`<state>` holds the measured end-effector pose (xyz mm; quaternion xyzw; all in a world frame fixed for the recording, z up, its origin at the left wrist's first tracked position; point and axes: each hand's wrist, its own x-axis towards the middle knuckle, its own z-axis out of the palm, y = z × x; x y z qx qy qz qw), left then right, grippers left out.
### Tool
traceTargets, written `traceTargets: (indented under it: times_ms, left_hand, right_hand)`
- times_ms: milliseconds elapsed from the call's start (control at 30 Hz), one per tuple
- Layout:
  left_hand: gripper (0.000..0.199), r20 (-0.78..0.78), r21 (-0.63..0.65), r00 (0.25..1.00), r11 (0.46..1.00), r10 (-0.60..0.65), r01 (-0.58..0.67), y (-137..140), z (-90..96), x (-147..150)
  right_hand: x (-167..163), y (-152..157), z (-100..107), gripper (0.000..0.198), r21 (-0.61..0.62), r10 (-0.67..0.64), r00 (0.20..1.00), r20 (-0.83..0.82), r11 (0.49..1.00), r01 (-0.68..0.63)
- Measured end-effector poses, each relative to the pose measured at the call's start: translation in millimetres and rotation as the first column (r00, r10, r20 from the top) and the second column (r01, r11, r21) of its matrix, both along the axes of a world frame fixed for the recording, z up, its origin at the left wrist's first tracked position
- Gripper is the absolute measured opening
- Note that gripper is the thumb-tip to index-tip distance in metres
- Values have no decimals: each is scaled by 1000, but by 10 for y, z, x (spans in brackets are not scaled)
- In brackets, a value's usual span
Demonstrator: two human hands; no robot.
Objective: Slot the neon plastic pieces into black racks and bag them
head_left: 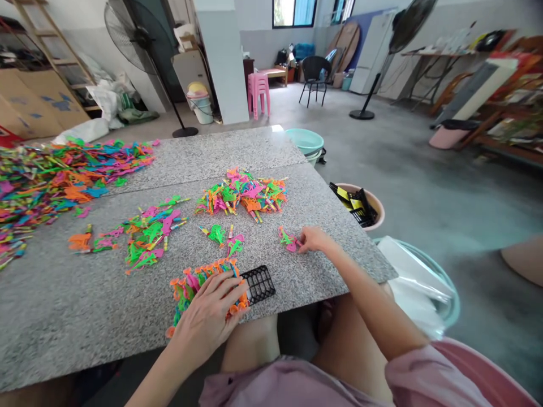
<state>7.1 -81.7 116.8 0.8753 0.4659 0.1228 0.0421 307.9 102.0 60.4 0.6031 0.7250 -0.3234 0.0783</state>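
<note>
My left hand (214, 299) lies with fingers stretched over a row of bright plastic toys with orange suction-cup ends (186, 282). These toys stand packed in a black plastic rack (259, 284), whose right end shows bare slots. Off to the right, my right hand (314, 239) pinches a small pink plastic toy (291, 244) at the tabletop; a green toy lies against it. Between the hands and the larger heap are a few loose toys, among them a green one (217, 233) and a pink-and-green pair (235, 244).
The speckled stone table (106, 316) carries a mixed toy heap (244, 195), a smaller pile (153, 232) and a large mound (63, 175) at left. Beyond its right edge, a basin (377, 212) holds black racks. Clear plastic bags (418, 277) lie over a tub nearby.
</note>
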Motion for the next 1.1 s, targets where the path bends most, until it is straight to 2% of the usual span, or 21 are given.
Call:
traceTargets:
  times_ms: [33,100,167,200,267,367,433,567,633,733,900,1000,1100]
  left_hand:
    - [31,-3,2,1000,1000,-1,1,-5,-1,-3]
    - [32,-10,4,1000,1000,-2,2,-18,-5,-9]
    - [33,-21,6,1000,1000,1,-1,-29,-11,-13]
    - [34,-27,8,1000,1000,2,-2,-33,-12,-14]
    - [34,-42,9,999,1000,-1,1,-34,-12,-12]
    - [33,-56,8,998,1000,-11,12,-28,-4,-4]
    - [32,-57,10,998,1000,-10,11,-26,4,2]
    - [33,-46,28,999,1000,-3,5,-29,20,10]
    - [32,-39,46,999,999,-6,8,-30,34,17]
    - [29,-35,54,999,998,-10,11,-28,66,33]
    - [29,-46,87,999,996,-14,18,-42,95,62]
    - [29,-63,144,997,988,-39,48,-39,81,81]
    - [28,-102,110,993,991,-59,70,-15,67,93]
  right_hand:
    - [-71,-55,31,14,-16,3,998,-60,1000,-4]
    - [-321,-216,61,9,17,14,958,-285,1000,-9]
    - [-656,-428,32,6,81,46,835,-549,997,-2]
    - [-828,-538,-6,6,120,69,775,-629,993,9]
    - [-1125,-727,-116,10,209,104,722,-684,976,57]
    - [-1364,-874,-309,14,269,79,716,-694,950,156]
    - [-1385,-892,-407,14,264,65,681,-729,945,193]
    - [-1308,-891,-490,18,221,81,550,-831,956,194]
    - [-1296,-916,-505,14,213,84,564,-822,962,168]
    - [-1323,-964,-509,4,254,106,686,-720,960,119]
    - [-1388,-927,-373,8,371,223,837,-500,928,-25]
    - [-1426,-866,-239,10,391,346,855,-385,901,-188]
    - [-1417,-773,-163,11,398,466,812,-352,859,-321]
